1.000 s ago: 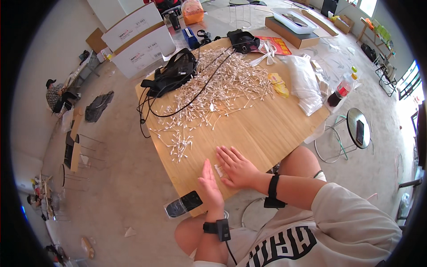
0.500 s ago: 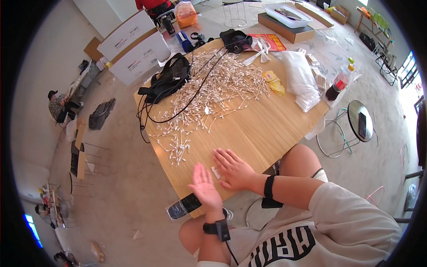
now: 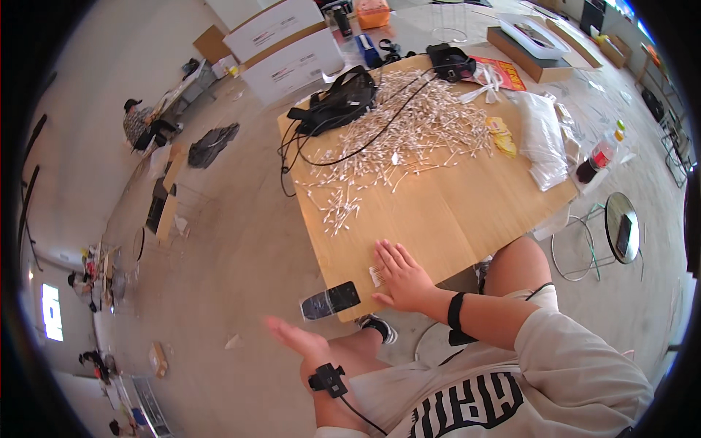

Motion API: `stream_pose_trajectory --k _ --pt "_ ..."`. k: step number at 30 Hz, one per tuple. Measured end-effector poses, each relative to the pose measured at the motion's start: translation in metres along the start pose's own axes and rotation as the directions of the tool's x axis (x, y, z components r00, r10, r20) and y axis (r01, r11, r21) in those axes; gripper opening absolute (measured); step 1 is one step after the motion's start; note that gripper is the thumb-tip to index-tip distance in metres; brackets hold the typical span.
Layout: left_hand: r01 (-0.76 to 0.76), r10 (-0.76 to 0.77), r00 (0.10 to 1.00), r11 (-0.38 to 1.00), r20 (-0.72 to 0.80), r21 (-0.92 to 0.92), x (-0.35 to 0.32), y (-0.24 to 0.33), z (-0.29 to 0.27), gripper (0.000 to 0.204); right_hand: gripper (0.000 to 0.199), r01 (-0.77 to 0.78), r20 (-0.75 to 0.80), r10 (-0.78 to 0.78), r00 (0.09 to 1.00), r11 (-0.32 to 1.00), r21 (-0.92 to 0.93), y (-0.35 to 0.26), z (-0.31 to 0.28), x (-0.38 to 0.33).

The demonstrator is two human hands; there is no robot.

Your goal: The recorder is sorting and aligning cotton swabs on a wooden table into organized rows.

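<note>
My right hand (image 3: 406, 279) lies flat near the front corner of the wooden table (image 3: 438, 212), its fingers stretched forward. Beside its palm, partly covered, is a small white striped piece (image 3: 377, 276), too small to tell its kind. Off the table's left edge, my left hand (image 3: 298, 337) hangs in the air with fingers stretched out and slightly blurred, holding nothing. A dark phone (image 3: 332, 300), partly in clear plastic film, rests at the table corner between my hands. Farther back spreads a big loose heap of cotton swabs (image 3: 409, 124), with a smaller cluster (image 3: 343, 210) nearer me.
A black strap bag (image 3: 339, 102) with cables lies left of the heap. Yellow packets (image 3: 502, 136) and a clear plastic bag pack (image 3: 542, 139) sit at the right. A cola bottle (image 3: 599, 157) stands beyond, near a round stool (image 3: 621, 219) bearing a phone. Large white boxes (image 3: 292, 66) stand behind.
My left hand has moved left and down, away from my right hand and off the table. My right hand remains flat by the striped piece. The whole view has shifted.
</note>
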State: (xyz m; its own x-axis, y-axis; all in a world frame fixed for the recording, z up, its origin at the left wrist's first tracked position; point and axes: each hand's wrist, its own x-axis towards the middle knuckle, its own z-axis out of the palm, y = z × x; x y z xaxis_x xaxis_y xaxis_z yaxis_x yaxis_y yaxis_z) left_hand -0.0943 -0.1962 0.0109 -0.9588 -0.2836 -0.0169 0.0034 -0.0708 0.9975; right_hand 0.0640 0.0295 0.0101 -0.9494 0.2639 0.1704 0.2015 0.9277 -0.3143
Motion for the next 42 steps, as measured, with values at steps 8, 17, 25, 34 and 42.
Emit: stream_pose_trajectory --k 8,17,25,34,42 --pt "0.778 -0.618 0.622 0.558 0.481 -0.290 -0.036 -0.026 -0.002 0.057 0.099 0.047 0.011 -0.047 0.999 0.998 -0.051 -0.032 0.016 0.012" --pt "0.716 -0.517 0.676 0.629 0.525 -0.303 -0.028 -0.037 0.006 0.049 0.103 0.070 0.040 -0.070 0.997 0.997 -0.013 -0.071 0.029 0.028" --pt "-0.426 0.430 0.897 0.780 0.102 0.459 -0.016 -0.016 0.001 0.035 0.104 0.053 0.065 -0.050 0.997 0.998 -0.042 -0.078 0.026 0.031" --pt "-0.691 0.192 0.703 0.414 0.685 0.593 -0.029 0.021 0.007 0.028 0.099 0.094 0.043 -0.092 0.995 0.995 -0.042 -0.074 0.029 0.032" --pt "-0.722 0.208 0.679 0.363 0.704 0.589 -0.027 0.008 0.012 0.021 0.096 0.089 0.048 -0.087 0.995 0.995 -0.039 -0.076 0.028 0.031"
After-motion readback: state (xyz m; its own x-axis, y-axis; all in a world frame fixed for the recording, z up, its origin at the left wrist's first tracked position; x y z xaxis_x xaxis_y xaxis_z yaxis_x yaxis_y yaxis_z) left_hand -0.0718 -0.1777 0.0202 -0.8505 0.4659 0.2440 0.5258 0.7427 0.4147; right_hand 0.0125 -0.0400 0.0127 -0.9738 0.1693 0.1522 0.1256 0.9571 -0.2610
